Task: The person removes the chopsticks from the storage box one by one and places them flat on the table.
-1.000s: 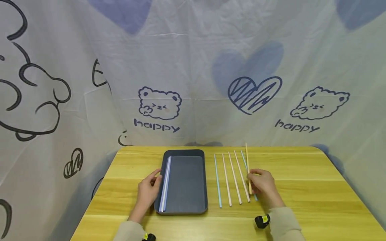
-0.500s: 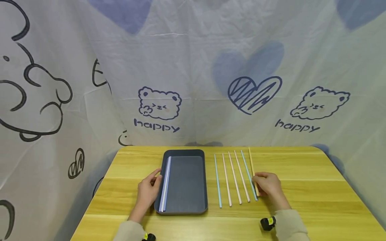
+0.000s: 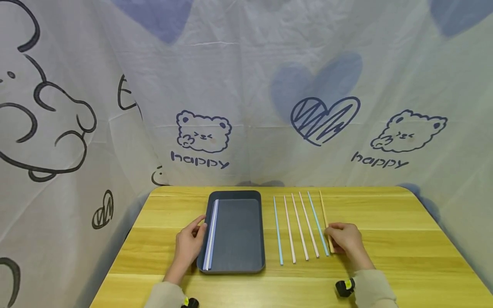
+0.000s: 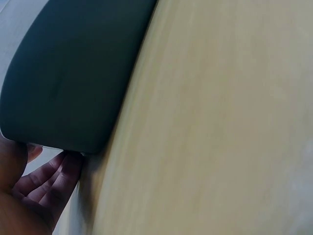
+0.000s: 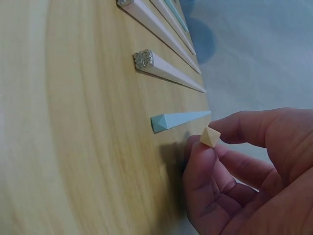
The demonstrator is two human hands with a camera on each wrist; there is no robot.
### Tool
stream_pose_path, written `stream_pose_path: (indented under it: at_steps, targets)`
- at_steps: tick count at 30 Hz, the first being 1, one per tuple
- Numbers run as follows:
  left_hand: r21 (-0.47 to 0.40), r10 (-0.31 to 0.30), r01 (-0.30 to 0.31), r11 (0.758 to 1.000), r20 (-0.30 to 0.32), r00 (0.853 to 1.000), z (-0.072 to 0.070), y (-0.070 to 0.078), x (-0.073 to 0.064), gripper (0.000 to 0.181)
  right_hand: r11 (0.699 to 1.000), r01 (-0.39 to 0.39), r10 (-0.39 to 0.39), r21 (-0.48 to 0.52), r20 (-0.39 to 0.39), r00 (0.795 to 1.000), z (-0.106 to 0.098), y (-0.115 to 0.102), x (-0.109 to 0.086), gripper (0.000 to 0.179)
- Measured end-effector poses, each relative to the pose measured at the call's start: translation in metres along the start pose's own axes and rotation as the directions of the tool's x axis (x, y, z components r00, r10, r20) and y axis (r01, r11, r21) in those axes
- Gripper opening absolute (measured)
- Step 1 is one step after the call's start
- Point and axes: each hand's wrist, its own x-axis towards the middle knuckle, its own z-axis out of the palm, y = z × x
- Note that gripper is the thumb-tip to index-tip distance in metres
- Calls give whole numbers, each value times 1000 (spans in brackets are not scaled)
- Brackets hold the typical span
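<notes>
My right hand [image 3: 345, 240] pinches a yellow chopstick [image 3: 324, 209] between thumb and fingers near its thick end. In the right wrist view the faceted butt of that chopstick shows above the thumb. Just left of it lies a light blue chopstick [image 5: 178, 119]. Farther left are several pale pink chopsticks [image 3: 300, 226] and another light blue one [image 3: 278, 231], laid roughly side by side. My left hand [image 3: 190, 239] grips the left rim of a dark grey tray [image 3: 263, 239]. Inside the tray, along its left wall, lie white and blue-violet chopsticks [image 3: 211, 235] close together.
A wooden table [image 3: 292, 286] carries everything, its rear edge against a white printed cloth [image 3: 254, 85]. More printed cloth hangs at the left. Black wrist cameras [image 3: 344, 288] sit near both sleeves.
My right hand has moved right and slightly toward me with the yellow chopstick, from crossing over the right-hand blue chopstick to beside it. The left hand and tray have stayed put.
</notes>
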Motion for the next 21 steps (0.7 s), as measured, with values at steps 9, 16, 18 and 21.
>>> stream_pose_path:
  at_steps: [9,16,18,21]
  targets:
    - [-7,-1,1,1000,4,1000,0,-1,1,33,999,32,-33,-43,-21,999,1,-2,-2,46]
    - [3,13,-13,1000,-10,1000,2,-3,1,31,970,107,-124,-218,-67,990,0,-3,-3,39]
    - [0,20,-20,1000,-12,1000,2,-3,1,31,959,122,-147,-256,-81,986,0,-2,-3,37]
    - [-6,32,-32,999,-14,999,3,-3,0,31,955,122,-151,-270,-91,984,1,0,-2,35]
